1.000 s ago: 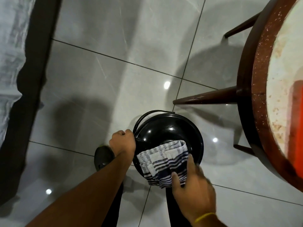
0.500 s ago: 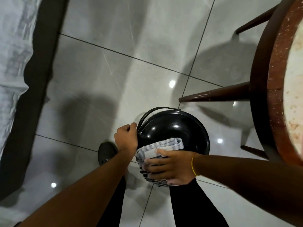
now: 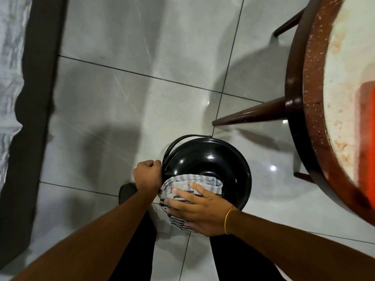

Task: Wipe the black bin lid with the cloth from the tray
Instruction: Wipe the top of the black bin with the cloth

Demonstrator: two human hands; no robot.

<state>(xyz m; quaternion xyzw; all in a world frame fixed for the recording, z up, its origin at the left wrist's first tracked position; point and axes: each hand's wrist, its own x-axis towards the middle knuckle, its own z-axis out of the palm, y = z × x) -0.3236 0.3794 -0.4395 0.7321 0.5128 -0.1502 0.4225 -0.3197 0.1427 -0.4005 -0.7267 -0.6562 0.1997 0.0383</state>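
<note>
Where the head camera looks straight down, the black bin lid (image 3: 211, 165) sits low and centre-right in the scene, on a bin standing on the grey tiled floor (image 3: 121, 98). A thin wire handle (image 3: 178, 141) arcs around the lid's far-left rim.

The striped cloth (image 3: 194, 183), white with dark bands, lies folded over the near-left part of the lid and hangs past its near edge. The right hand (image 3: 199, 209) lies flat on the cloth with fingers spread, pressing it against the lid; a yellow band (image 3: 227, 221) circles the wrist. The left hand (image 3: 148, 175) is closed in a fist at the lid's left rim, touching it; whether it grips the rim or the handle cannot be told, as the fingers are curled out of sight.

A round wooden table (image 3: 310, 98) with a dark brown rim fills the right side, one leg (image 3: 249, 114) slanting toward the bin. An orange-red tray (image 3: 367, 138) shows at the table's right edge. A dark strip (image 3: 34, 118) runs along the far left. Black-clad legs (image 3: 233, 258) show beneath the arms.
</note>
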